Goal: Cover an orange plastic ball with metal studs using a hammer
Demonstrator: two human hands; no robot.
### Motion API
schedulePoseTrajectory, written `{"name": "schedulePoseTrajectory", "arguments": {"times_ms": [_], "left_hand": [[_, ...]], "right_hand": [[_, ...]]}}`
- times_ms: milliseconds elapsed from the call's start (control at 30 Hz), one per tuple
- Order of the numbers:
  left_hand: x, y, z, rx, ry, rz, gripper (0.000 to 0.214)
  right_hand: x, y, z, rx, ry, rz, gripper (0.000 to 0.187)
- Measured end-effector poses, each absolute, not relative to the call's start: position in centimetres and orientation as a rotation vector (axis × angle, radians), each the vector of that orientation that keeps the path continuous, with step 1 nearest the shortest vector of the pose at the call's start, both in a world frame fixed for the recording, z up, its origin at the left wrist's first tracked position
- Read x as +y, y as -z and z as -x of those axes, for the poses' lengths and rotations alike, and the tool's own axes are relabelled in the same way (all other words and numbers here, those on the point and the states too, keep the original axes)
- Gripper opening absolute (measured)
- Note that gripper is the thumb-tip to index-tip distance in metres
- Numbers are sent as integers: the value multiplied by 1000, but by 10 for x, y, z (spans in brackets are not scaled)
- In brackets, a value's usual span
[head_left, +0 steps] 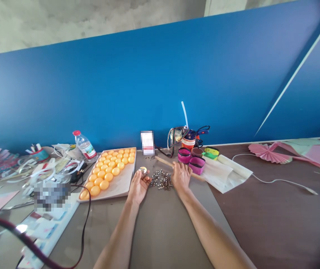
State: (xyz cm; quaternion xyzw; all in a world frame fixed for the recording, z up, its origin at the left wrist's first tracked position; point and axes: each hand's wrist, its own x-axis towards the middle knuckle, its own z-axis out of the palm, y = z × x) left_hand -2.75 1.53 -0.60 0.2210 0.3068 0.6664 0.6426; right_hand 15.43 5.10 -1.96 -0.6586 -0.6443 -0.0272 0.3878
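My left hand, palm turned up, pinches a small round shiny piece, silver with a yellowish part, between thumb and fingers. Its exact kind is too small to make out. Between my hands lies a loose pile of small shiny metal beads. To the right of the pile, my right hand is palm down, its bent fingers over a thin wooden stick. The fingertips are partly hidden. Just beyond them stand small magenta fabric-like containers.
A tray with rows of orange balls lies left. Behind are a water bottle, a phone-like upright card and an orange-white cup. White sheets lie right; cables and clutter fill the left, before a blue partition.
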Motion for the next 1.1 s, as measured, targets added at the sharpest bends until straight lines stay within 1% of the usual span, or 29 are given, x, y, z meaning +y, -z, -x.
{"name": "schedulePoseTrajectory", "arguments": {"times_ms": [267, 400, 567, 767, 933, 1100], "left_hand": [[18, 8, 28, 664, -1562, -426, 31], [17, 5, 27, 673, -1576, -419, 33], [17, 4, 25, 664, -1575, -466, 37], [18, 5, 26, 661, -1594, -443, 34], [19, 4, 25, 659, -1597, -447, 32], [21, 6, 24, 695, -1592, -435, 33]], "right_hand": [[36, 2, -143, -1702, 57, 1284, 30], [33, 1, -140, -1872, 20, 1267, 28], [36, 2, -141, -1725, 12, 1249, 29], [39, 6, -144, -1833, 18, 1174, 24], [36, 3, -146, -1768, 67, 1202, 26], [32, -1, -142, -1882, 98, 1158, 23]]}}
